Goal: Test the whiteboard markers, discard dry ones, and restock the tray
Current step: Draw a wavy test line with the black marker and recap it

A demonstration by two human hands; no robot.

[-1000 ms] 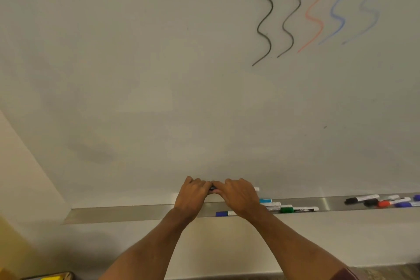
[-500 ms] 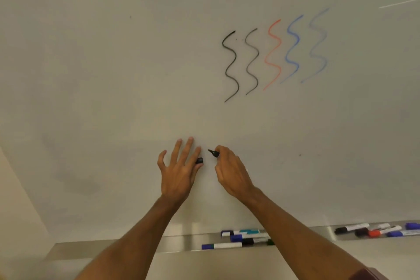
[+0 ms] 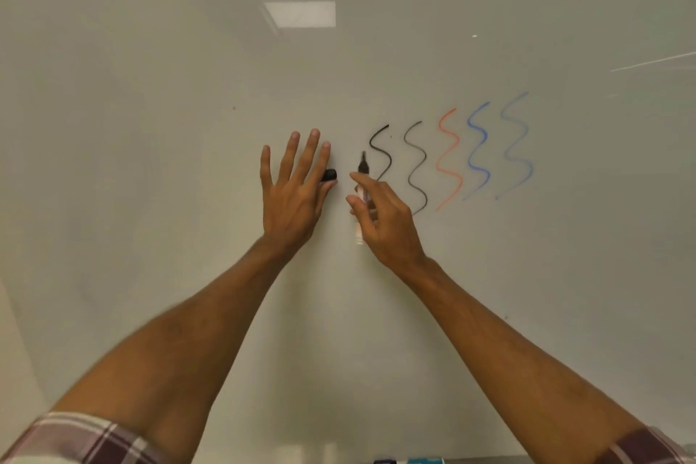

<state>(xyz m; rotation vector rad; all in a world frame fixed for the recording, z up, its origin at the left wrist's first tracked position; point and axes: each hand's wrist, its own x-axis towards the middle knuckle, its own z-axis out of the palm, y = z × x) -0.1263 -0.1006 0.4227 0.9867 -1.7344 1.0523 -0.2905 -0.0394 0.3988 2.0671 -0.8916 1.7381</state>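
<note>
Marker (image 3: 362,169), capped and down at the tray a second ago, is now uncapped and raised to the whiteboard (image 3: 150,124). Its black tip points up just left of the five test squiggles (image 3: 448,158). This reads as the start of a sixth test, with no new stroke drawn yet. Whether the tip touches the board cannot be told.

The right hand (image 3: 388,222) pinches the barrel between thumb and curled fingers, the tip standing clear above them and the white tail showing below. The left hand (image 3: 293,196) is just beside it, fingers spread straight against the board, with the black cap (image 3: 330,174) nipped between thumb and forefinger. The tray (image 3: 470,460) only just shows at the bottom edge, well below both hands.
</note>
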